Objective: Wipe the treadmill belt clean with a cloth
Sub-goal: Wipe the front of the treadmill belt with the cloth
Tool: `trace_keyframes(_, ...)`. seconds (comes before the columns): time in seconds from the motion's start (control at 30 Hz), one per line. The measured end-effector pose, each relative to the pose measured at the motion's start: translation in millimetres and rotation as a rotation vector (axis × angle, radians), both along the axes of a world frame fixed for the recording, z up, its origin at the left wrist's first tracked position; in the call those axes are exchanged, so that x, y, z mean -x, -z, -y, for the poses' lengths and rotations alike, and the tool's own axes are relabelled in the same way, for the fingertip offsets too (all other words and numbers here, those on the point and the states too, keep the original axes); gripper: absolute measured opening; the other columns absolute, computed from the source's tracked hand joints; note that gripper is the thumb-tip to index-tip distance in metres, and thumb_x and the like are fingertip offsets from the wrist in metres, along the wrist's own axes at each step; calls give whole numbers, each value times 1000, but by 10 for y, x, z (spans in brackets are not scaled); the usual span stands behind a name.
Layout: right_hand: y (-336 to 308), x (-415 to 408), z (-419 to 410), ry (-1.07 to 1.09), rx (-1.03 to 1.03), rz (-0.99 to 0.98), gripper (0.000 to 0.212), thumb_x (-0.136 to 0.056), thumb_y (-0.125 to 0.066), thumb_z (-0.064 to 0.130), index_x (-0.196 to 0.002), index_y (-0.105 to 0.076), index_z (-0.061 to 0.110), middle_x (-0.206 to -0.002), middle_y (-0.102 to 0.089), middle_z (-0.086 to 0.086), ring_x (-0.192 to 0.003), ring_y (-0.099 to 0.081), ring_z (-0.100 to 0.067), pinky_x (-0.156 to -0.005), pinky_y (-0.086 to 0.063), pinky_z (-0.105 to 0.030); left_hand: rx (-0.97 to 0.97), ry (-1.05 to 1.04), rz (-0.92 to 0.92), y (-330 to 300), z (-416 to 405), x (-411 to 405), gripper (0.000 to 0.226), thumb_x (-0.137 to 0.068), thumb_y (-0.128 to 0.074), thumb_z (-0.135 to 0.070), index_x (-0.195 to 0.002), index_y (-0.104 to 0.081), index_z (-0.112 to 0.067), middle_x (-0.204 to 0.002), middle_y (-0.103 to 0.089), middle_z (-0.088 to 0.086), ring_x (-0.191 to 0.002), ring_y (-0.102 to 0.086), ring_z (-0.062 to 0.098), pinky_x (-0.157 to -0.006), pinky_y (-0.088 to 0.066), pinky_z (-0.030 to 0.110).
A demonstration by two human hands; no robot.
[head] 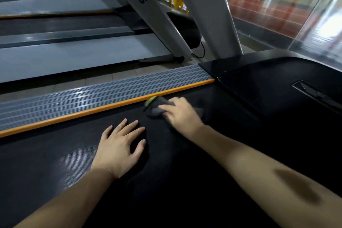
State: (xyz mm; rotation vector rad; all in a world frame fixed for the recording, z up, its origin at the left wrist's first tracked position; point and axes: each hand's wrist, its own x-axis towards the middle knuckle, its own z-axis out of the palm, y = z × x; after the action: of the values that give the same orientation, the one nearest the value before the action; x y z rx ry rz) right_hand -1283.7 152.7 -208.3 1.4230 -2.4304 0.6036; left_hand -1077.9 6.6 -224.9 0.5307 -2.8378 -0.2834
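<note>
Here's the cloth (157,106), a dark grey one with a flash of lime green at its far corner, bunched on the black treadmill belt (77,157) right up against the orange strip (96,111) that edges the belt. The right hand (180,114) is on top of it, fingers curled over the fabric and pressing it down onto the belt, the picture a little blurred around them. The left hand (120,144) lies flat on the belt just beside it, nearer the camera, fingers straight and spread, holding nothing. Beyond the orange strip runs the ribbed grey side rail (92,96), and at the head of the belt sits the glossy black motor cover (277,79). A white upright (209,15) rises from there, and off to the left stands a neighbouring treadmill (74,55) with lettering on its slanted post
</note>
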Motion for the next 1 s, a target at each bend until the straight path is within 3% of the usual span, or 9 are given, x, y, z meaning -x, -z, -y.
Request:
trace_keyframes(0.1, -51, 901, -523, 329, -73, -125, 30, -89, -54, 34, -113, -69, 42, -109, -62, -5, -96, -56, -32, -86, -51, -41, -11, -4, -5, -3, 2, -8, 59, -91, -25, -66, -141, -51, -46, -156, -37, -23, -152, -17, 5, -123, -13, 42)
trace_keyframes(0.23, -117, 1097, -828, 619, -40, -44, 26, -94, -58, 24, -116, -72, 26, -111, -60, -16, -95, -52, -40, -87, -47, -44, -16, -4, -5, -8, -7, 7, 60, -91, -25, -67, -141, -50, -47, -156, -36, -24, -152, -16, 5, -124, -10, 41)
trace_keyframes(0.4, -35, -148, -26, 216, 130, -65, 17, -77, -71, 15, -92, -77, 21, -82, -68, -10, -74, -63, -33, -69, -51, -39, -33, -4, -20, 8, 0, -4, 58, -90, -28, -67, -138, -55, -45, -154, -42, -22, -151, -21, 6, -123, -15, 43)
trace_keyframes(0.5, 80, -386, 20, -70, 168, -51, 26, -80, -69, 22, -104, -77, 20, -98, -69, -11, -81, -57, -30, -79, -50, -35, -21, -5, -23, 7, -1, 1, 58, -90, -29, -66, -136, -57, -45, -153, -44, -21, -151, -23, 7, -122, -17, 43)
trace_keyframes(0.57, 40, 52, -187, -1, 87, -103, 28, -82, -64, 26, -108, -75, 25, -103, -68, -11, -86, -58, -32, -82, -51, -37, -22, -8, -23, 7, 1, -1, 59, -90, -28, -67, -137, -55, -45, -154, -42, -22, -151, -22, 6, -123, -16, 42)
trace_keyframes(0.67, -63, 1005, -776, 354, -60, -150, 30, -89, -55, 28, -113, -71, 37, -107, -64, -11, -93, -57, -38, -84, -52, -45, -21, -9, -26, 2, -1, -7, 60, -90, -26, -67, -138, -54, -45, -154, -40, -22, -151, -20, 5, -123, -14, 42)
trace_keyframes(0.8, -64, 1041, -949, 575, -33, -68, 26, -92, -59, 18, -115, -73, 21, -111, -63, -18, -94, -52, -42, -84, -46, -44, -29, -12, -22, 5, -2, 5, 59, -90, -27, -67, -138, -54, -45, -155, -40, -22, -152, -19, 5, -124, -13, 42)
trace_keyframes(0.93, 54, 141, -313, 316, 166, -83, 20, -74, -72, 16, -94, -76, 16, -89, -70, -15, -74, -64, -38, -70, -51, -42, -33, -9, -18, 9, -2, -2, 60, -90, -26, -67, -138, -55, -44, -154, -41, -21, -151, -20, 6, -123, -15, 43)
trace_keyframes(1.0, 90, -349, -119, 109, 172, -32, 23, -77, -72, 18, -99, -77, 18, -94, -70, -11, -73, -60, -34, -72, -52, -37, -31, -11, -28, 5, -6, 0, 59, -89, -28, -67, -136, -57, -44, -153, -43, -20, -151, -23, 7, -123, -17, 43)
